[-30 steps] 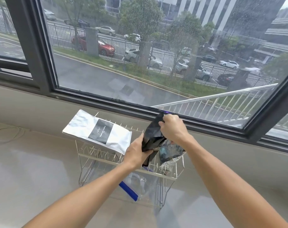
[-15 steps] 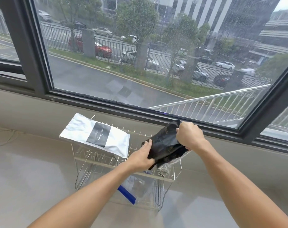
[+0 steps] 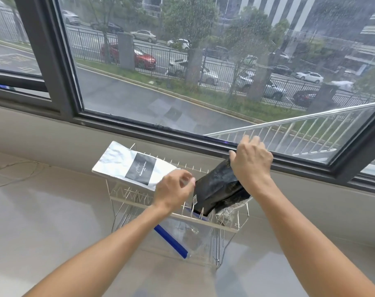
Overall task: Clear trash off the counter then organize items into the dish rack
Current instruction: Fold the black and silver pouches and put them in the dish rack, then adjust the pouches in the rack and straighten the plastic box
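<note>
Rack [image 3: 226, 225] holds the black bag [image 3: 217, 190], tilted, right hand [image 3: 252, 162] gripping its far top end. Left hand [image 3: 173, 190] beside the bag's left edge, fingers loosely curled, grip empty.

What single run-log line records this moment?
right hand: gripping black bag | left hand: beside it | bag: in dish rack
</note>
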